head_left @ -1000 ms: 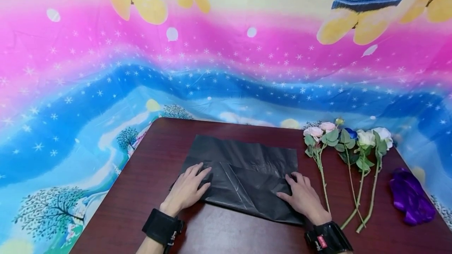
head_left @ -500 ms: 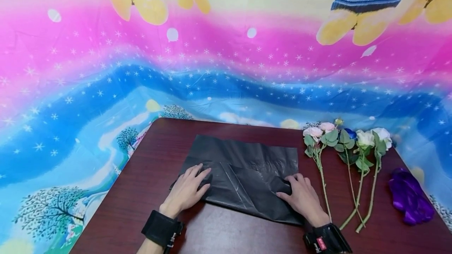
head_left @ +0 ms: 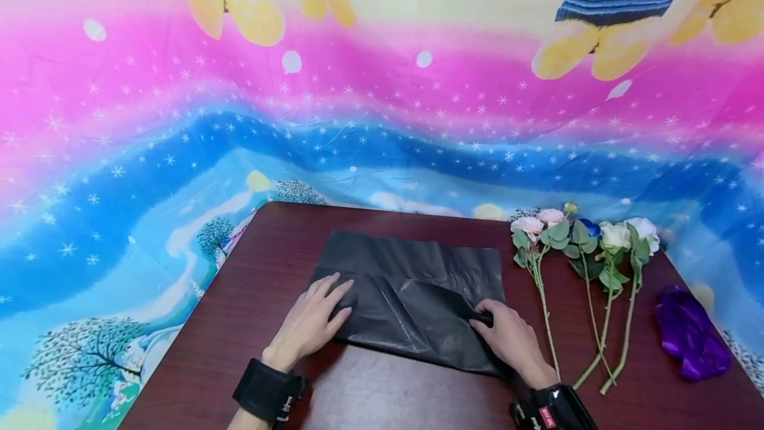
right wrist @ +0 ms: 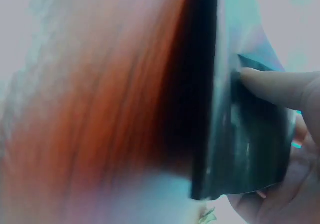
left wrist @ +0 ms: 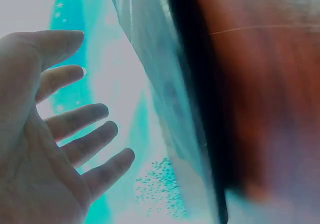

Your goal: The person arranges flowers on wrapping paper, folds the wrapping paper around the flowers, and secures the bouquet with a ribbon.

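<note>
A thin, glossy black sheet (head_left: 412,264), folded and creased, lies across the middle of the dark red-brown table (head_left: 382,390). At its right side my right hand (head_left: 513,337) pinches a raised fold between thumb and fingers; the right wrist view shows the thumb (right wrist: 272,86) over the dark sheet (right wrist: 260,139) and fingers behind it. My left hand (head_left: 310,317) hovers by the sheet's left edge. In the left wrist view the left hand (left wrist: 55,119) has its fingers spread and relaxed, holding nothing, with a gap to the sheet.
Right of the sheet lie stemmed artificial flowers: pink roses (head_left: 528,225), a blue one (head_left: 589,227) and white ones (head_left: 615,235). Beyond them, near the table's right edge, is a bunched purple ribbon (head_left: 692,334). A printed cloth (head_left: 382,105) hangs behind the table.
My right hand has gone from resting on the sheet to gripping its right side, raising a fold. My left hand has shifted slightly left, off the sheet.
</note>
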Tool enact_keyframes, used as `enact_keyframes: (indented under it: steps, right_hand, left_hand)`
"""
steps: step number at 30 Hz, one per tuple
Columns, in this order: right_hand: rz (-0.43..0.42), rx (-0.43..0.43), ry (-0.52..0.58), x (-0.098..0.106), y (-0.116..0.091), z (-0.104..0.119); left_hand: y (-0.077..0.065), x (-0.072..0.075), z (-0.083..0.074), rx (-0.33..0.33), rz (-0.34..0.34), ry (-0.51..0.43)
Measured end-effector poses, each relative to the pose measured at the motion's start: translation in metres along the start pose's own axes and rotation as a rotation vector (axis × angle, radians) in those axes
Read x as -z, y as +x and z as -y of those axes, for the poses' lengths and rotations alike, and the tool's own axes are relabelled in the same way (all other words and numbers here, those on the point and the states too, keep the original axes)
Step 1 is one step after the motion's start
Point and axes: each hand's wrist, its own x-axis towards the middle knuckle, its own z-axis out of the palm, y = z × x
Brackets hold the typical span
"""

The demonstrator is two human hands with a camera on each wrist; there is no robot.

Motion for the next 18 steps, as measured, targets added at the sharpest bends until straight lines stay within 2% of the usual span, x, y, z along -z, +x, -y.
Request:
enact_keyframes:
  steps: [11, 18]
  right_hand:
    - [-0.191, 0.062, 0.063, 0.014, -0.009, 0.012]
    - [-0.234, 0.104, 0.067, 0.021, -0.017, 0.021]
  left_hand:
    - [0.003, 0.021, -0.009, -0.102, -0.156, -0.015]
    - [0.005, 0.035, -0.020, -0.158, -0.213, 0.019]
